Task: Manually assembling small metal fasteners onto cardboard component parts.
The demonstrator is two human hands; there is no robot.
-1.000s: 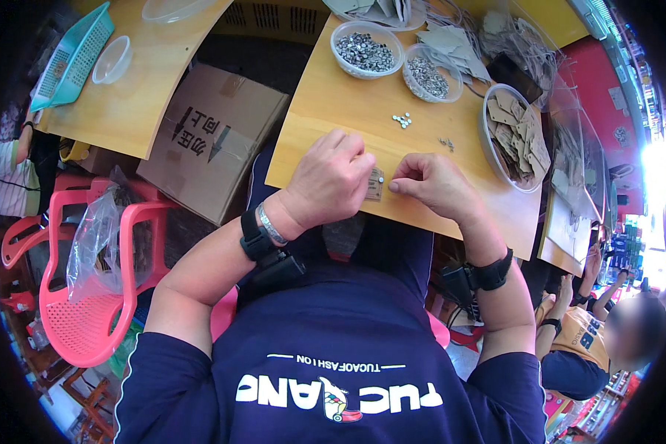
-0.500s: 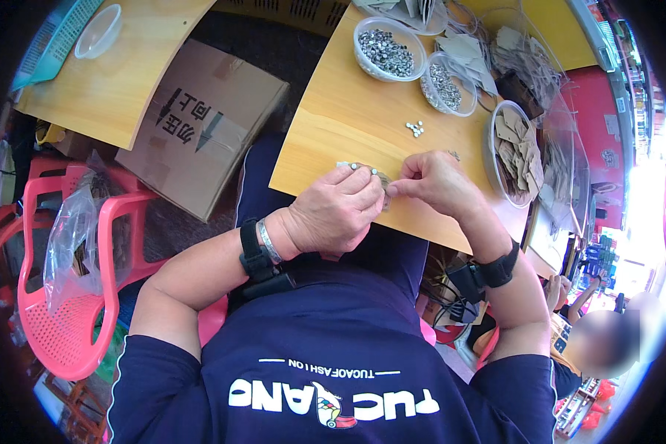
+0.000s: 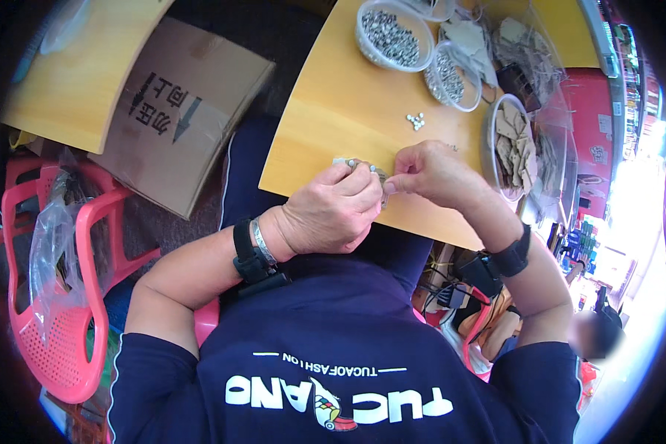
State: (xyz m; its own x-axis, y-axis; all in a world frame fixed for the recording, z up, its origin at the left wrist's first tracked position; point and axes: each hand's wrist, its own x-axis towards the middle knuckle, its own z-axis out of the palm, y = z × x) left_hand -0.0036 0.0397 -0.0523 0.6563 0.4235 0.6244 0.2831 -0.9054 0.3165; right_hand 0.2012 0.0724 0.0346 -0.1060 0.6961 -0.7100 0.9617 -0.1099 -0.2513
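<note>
My left hand [image 3: 325,211] is closed round a small brownish card [image 3: 381,178], held low over the near edge of the wooden table [image 3: 340,96]. Small shiny round pieces [image 3: 373,169] show above its fingers. Thumb and forefinger of my right hand [image 3: 436,176] pinch together at the card's right side; whatever lies between them is too small to make out. Beyond my hands lies a little cluster of silvery round pieces [image 3: 416,120]. On the right, a clear round tub [image 3: 488,152] holds brown cards [image 3: 516,148].
At the back stand a larger clear tub [image 3: 360,41] and a smaller one [image 3: 479,100], both with small metal pieces. A cardboard box [image 3: 207,89] and a pink plastic chair [image 3: 89,311] are left. Another person [image 3: 603,333] is at far right.
The whole view has shifted a little. Both hands keep nearly the same pose at the card, with the right fingertips still against its side.
</note>
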